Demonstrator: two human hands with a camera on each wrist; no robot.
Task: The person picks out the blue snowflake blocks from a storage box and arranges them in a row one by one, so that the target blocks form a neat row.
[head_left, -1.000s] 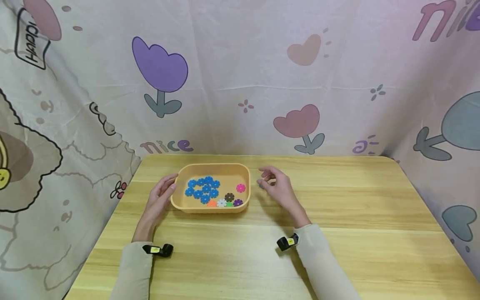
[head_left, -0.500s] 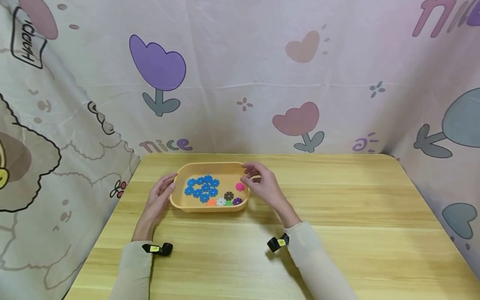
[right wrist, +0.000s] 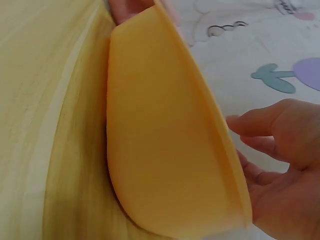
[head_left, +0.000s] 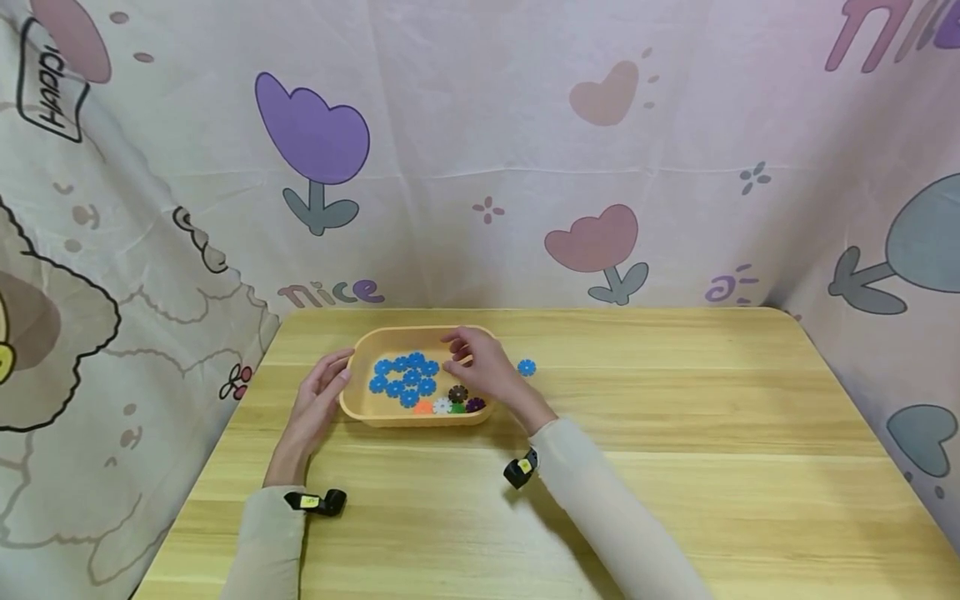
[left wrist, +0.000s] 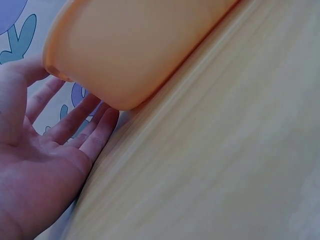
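Observation:
A yellow-orange plastic tray stands on the table with several blue snowflake-shaped discs in its left half. Along its front right lie one orange disc, one white, one green, one brown and one purple. My left hand rests against the tray's left end, fingers and thumb on the outside. Over the right half hovers my right hand, fingers loosely bent, with nothing seen between them. One blue disc lies on the table right of the tray.
The wooden table stretches right and in front of the tray. A printed curtain hangs behind and at both sides. Each sleeve carries a small black wrist camera, one left and one right.
My right hand has moved left from beside the tray to above its inside. It has uncovered the blue disc on the table and now hides the pink disc. My left hand stays.

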